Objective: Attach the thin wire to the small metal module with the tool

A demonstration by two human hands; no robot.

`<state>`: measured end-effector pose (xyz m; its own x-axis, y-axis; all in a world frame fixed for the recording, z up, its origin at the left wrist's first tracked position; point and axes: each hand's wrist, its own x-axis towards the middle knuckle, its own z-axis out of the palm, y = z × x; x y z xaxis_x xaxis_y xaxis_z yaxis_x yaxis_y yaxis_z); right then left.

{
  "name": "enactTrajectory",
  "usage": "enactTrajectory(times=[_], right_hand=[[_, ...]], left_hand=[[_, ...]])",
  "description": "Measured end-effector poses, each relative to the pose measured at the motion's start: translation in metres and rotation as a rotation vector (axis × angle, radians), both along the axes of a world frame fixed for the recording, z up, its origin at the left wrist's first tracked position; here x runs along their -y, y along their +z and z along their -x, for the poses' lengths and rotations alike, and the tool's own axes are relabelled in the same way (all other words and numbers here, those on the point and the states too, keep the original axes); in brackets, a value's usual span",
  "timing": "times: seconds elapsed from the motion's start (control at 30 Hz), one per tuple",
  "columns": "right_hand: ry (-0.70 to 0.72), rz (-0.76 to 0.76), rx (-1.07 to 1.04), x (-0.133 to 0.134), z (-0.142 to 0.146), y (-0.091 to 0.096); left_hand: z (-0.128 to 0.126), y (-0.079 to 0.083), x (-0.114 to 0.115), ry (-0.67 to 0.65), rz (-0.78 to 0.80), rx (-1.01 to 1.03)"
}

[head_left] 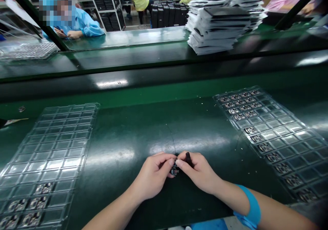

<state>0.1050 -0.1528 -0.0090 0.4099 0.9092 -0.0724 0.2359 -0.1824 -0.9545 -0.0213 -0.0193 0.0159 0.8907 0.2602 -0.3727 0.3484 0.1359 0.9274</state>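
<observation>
Narrow pinch of the left hand [152, 176] and the right hand [197, 172] — fingertips almost meeting — on a small circuit board [174, 170] over the green bench mat [153, 120]; small black piece [188, 158] also gripped in the right.

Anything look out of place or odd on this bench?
One thing stands out: a small loose part lies on the green bench beyond the left clear plastic tray, outside any pocket, so it looks stray. It is too small to identify. Fine light specks also dot the bench near the right tray.
</observation>
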Motion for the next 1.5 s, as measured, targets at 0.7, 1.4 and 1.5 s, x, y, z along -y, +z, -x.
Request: enactTrajectory(times=[0.7,1.4,1.5], right_hand=[[-0.025,-0.177,-0.084,0.007,0.001,-0.006],[0.011,-0.174,0.226,0.004,0.004,-0.004],[-0.008,-0.153,0.189,0.003,0.005,-0.004]], left_hand=[[0.001,-0.007,0.006,0.192,0.208,0.085],[0.005,-0.017,0.009,0.076,-0.123,0.139],[0.006,-0.016,0.012,0.071,-0.074,0.137]])
